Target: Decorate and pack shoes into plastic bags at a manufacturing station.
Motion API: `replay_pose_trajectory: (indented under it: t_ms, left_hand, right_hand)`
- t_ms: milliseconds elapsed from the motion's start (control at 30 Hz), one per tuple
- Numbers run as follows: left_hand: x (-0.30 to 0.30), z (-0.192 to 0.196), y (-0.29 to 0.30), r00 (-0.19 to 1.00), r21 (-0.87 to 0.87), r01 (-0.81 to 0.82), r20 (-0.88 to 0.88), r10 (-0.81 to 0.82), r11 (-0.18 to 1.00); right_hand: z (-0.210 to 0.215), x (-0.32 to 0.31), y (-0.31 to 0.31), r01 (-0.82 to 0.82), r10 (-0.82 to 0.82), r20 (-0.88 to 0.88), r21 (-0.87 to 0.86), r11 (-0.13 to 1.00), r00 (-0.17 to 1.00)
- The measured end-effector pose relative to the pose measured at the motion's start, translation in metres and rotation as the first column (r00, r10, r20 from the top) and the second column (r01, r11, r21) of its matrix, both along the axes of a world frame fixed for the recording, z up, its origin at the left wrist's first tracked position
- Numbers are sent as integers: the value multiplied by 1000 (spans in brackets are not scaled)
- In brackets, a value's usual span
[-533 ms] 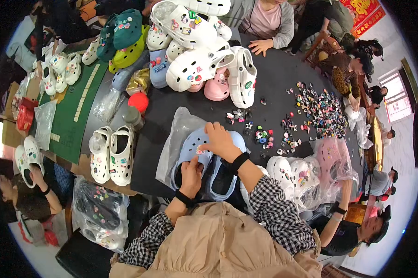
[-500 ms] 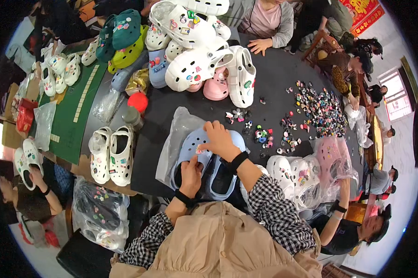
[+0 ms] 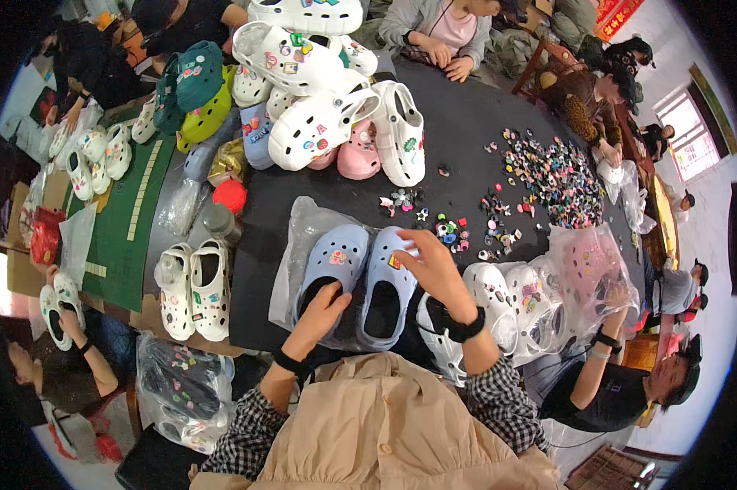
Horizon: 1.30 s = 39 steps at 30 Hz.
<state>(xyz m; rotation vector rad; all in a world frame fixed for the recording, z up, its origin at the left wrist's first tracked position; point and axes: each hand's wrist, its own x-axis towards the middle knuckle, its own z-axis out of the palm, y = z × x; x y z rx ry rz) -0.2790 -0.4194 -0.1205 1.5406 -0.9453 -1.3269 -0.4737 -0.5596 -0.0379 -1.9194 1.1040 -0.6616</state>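
A pair of light blue clogs lies side by side on a clear plastic bag [image 3: 288, 273], toes away from me. My left hand [image 3: 321, 317] grips the inner edge of the left clog [image 3: 329, 255] at its opening; some fingertips are hidden inside. A small pinkish cluster of charms sits on that clog's toe. Over the right side of the right clog [image 3: 380, 276] is my right hand [image 3: 435, 273], fingers bent and apart, thumb beside a small red and yellow charm [image 3: 395, 261]. Whether the thumb presses that charm is unclear.
White clogs [image 3: 193, 290] stand left; more white clogs [image 3: 491, 302] lie right, beside a bagged pink clog [image 3: 585, 261]. A clog pile [image 3: 323, 122] rises ahead. Loose charms [image 3: 552, 175] cover the far right table. Co-workers sit around, one person's hand [image 3: 618, 302] close on the right.
My right hand has left the left clog's toe and moved right to the right clog. My left hand has drawn back from the charms to the opening. The view has shifted slightly.
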Motion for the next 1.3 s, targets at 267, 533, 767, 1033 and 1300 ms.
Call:
replay_pose_trajectory:
  t_ms: [267,533,767,1033,1300]
  left_hand:
    - [-11,27,10,655,158,344,666,-357,926]
    - [-48,11,-5,491,141,218,839,-233,966]
    - [-26,-1,-2,653,-87,156,757,-37,984]
    - [0,70,7,975,-279,-216,-21,219,936]
    - [2,118,9,929,-352,-40,331,164,935]
  right_hand:
    - [-75,-40,59,90,-55,-377,74,993,924]
    - [-46,-18,64,67,-91,-419,-72,995,903]
    - [132,-25,42,165,-211,800,141,976,562]
    - [154,-108,74,223,-200,586,34,974,785]
    - [5,-45,84,33,-28,-26,209,977,999]
